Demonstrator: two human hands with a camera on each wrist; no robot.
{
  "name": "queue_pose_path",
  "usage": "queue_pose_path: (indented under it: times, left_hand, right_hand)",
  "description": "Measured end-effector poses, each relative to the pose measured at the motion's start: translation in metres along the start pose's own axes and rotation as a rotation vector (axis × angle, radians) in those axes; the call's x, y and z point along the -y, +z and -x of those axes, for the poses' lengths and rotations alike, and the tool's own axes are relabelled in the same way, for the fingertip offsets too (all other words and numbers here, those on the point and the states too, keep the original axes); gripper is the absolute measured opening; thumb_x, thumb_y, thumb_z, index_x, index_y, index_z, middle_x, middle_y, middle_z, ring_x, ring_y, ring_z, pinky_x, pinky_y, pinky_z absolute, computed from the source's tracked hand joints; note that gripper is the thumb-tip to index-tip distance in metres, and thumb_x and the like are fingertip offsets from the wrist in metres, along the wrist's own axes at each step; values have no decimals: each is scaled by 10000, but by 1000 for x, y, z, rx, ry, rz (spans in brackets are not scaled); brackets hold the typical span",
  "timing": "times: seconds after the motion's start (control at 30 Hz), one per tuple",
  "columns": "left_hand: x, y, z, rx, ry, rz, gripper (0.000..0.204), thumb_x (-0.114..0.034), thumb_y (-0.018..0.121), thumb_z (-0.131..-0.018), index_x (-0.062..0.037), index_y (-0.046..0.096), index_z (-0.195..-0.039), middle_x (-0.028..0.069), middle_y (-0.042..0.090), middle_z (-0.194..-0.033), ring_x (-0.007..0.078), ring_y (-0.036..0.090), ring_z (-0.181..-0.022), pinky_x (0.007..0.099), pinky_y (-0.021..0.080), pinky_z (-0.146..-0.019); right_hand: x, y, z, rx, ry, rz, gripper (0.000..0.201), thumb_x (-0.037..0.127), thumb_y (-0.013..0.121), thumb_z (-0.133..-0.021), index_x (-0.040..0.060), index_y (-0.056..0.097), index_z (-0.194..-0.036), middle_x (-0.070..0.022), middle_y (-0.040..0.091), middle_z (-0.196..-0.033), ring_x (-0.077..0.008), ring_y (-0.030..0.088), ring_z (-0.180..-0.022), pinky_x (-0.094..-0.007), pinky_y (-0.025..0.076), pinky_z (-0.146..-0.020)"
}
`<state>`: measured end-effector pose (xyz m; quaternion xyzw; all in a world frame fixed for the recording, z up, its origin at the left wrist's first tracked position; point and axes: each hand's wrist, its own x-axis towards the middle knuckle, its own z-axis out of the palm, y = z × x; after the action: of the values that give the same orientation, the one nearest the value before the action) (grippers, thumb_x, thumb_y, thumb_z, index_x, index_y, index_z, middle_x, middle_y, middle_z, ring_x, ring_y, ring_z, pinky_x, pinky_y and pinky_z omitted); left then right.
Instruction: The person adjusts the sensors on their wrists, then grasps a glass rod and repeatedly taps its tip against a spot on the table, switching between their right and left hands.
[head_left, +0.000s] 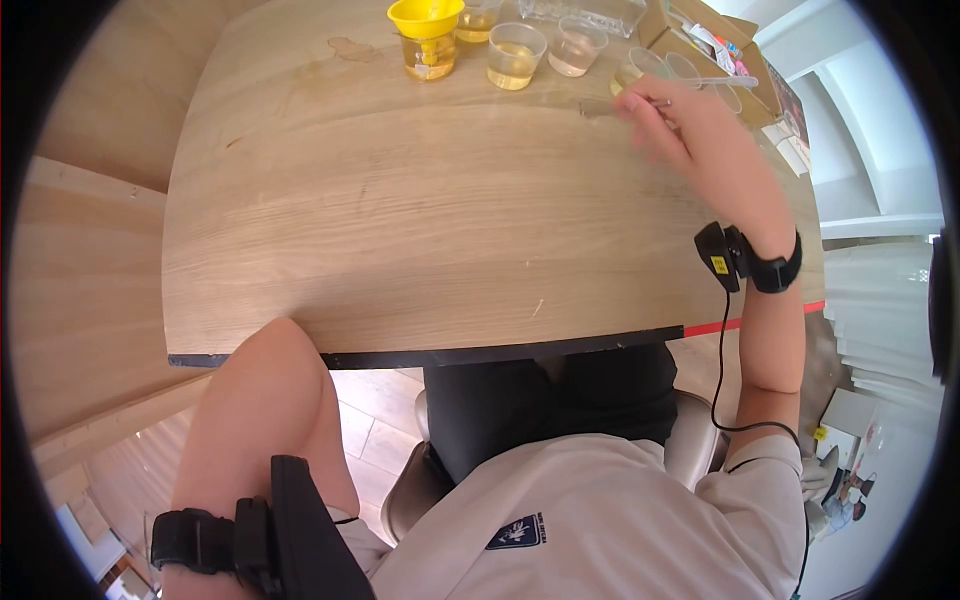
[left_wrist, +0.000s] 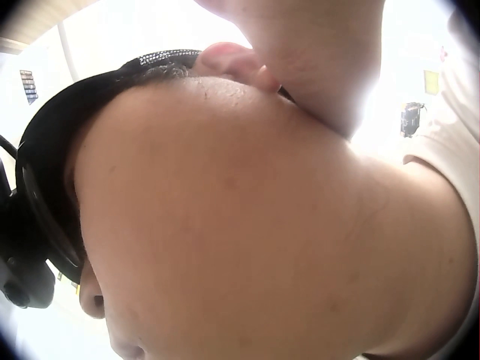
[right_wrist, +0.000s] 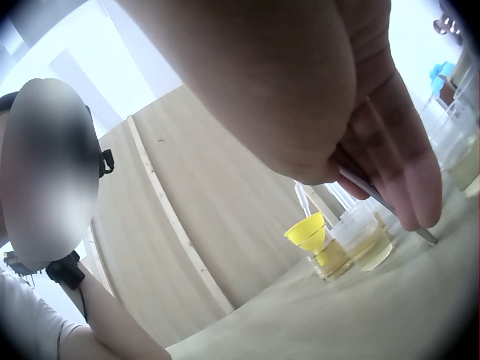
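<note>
My right grip (head_left: 690, 130) is clamped on a thin metal stick (right_wrist: 424, 235); swinging far could tip the cup (head_left: 630, 72) just beyond. Left grip (left_wrist: 319, 56): I cannot tell.

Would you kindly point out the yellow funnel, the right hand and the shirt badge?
Yellow funnel (right_wrist: 306, 234): right wrist view, on its cone.
Right hand (head_left: 700, 140): head view, on its middle.
Shirt badge (head_left: 515, 533): head view, on its dark face.

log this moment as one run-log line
right hand: holds thin metal tool | left hand: beside head, fingers hidden | yellow funnel: in cup
</note>
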<state>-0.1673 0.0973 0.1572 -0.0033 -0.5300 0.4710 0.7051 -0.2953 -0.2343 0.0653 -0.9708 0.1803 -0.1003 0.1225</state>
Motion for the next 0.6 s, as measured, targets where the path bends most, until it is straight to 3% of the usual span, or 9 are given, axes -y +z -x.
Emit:
queue_pose_path:
  times: [0.03,0.1,0.2,0.33,0.43,0.5,0.6]
  left_hand:
    - [0,1,0,1,0,0,459,-354,546,-1016,-119,494,-626,-59,362,-525,77,365,-463,260,330,-498]
    - [0,1,1,2,0,0,458,-355,546,-1016,-119,494,-627,-59,363,-526,77,366,-464,260,331,-498]
    - [0,3,1,3,-5,6,457,-355,547,-1016,-119,495,-628,-58,364,-528,77,367,-465,261,331,-499]
    - [1,4,0,4,-8,14,456,-356,548,-1015,-120,496,-629,-58,366,-530,77,368,-467,261,332,-500]
    - [1,2,0,8,-3,11,455,-357,548,-1015,-120,497,-630,-58,367,-532,77,369,-468,262,333,-501]
    - [-1,0,1,8,-7,-4,454,-357,549,-1015,-120,498,-631,-58,368,-533,77,369,-469,262,333,-502]
    - [-1,-1,4,9,-16,-14,453,-358,549,-1014,-120,498,-632,-57,369,-535,77,370,-471,262,333,-503]
  right_hand:
    - [3,0,3,0,-1,0,246,264,555,-1044,49,669,-1085,-91,649,-757,-214,657,-693,-332,491,-649]
    - [8,1,6,50,18,-282,253,262,545,-1052,37,659,-1075,-90,658,-765,-205,662,-699,-321,494,-654]
    - [13,5,1,55,-58,-237,256,255,545,-1056,28,660,-1091,-83,679,-792,-185,679,-711,-307,513,-667]
    - [-1,21,-9,32,-5,-362,257,241,560,-1050,23,665,-1137,-90,695,-837,-180,694,-728,-300,526,-683]
    - [-23,19,-6,-77,-96,-280,255,215,560,-1053,28,665,-1191,-82,714,-895,-171,702,-737,-290,529,-664]
    - [-17,-1,6,-76,25,-412,250,178,571,-1045,26,660,-1223,-71,729,-949,-151,704,-746,-269,543,-662]
    - [-12,-28,24,-10,125,-366,235,138,574,-1036,24,663,-1221,-70,734,-1000,-138,706,-767,-255,565,-690]
